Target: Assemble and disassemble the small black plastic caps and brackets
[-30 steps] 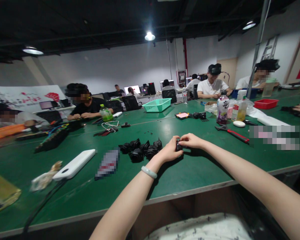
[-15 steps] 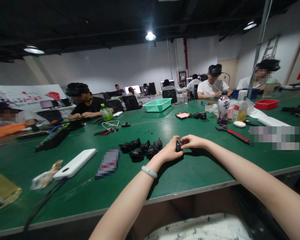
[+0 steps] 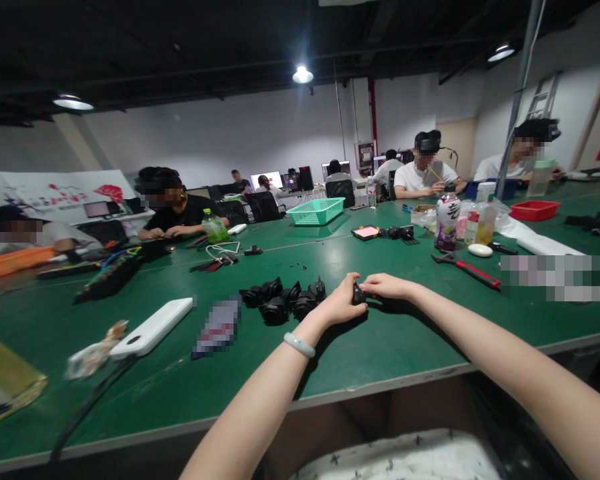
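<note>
My left hand point(image 3: 344, 301) is closed around a small black part point(image 3: 359, 295), held just above the table, thumb on the near side and fingers on the far side. The part is mostly covered, and its exact kind does not show. At its right edge my right hand point(image 3: 389, 287) has its fingertips pinched together, touching or very close to it. Whatever lies between those fingertips is too small to make out. Left of my left hand, several similar black parts point(image 3: 274, 311) with rounded bodies sit in a cluster on the green table point(image 3: 380, 353).
To the left lie a white power bank point(image 3: 155, 328) with a black cable and a blurred grey packet point(image 3: 219, 327). Rightward are an adjustable wrench point(image 3: 473, 272) and a bottle point(image 3: 447, 223). A green basket point(image 3: 316, 212) stands farther back. Co-workers sit across the table.
My right fingers have flattened and drawn closer together at the black part's right edge. My left hand keeps its hold in nearly the same spot. The view has shifted very slightly.
</note>
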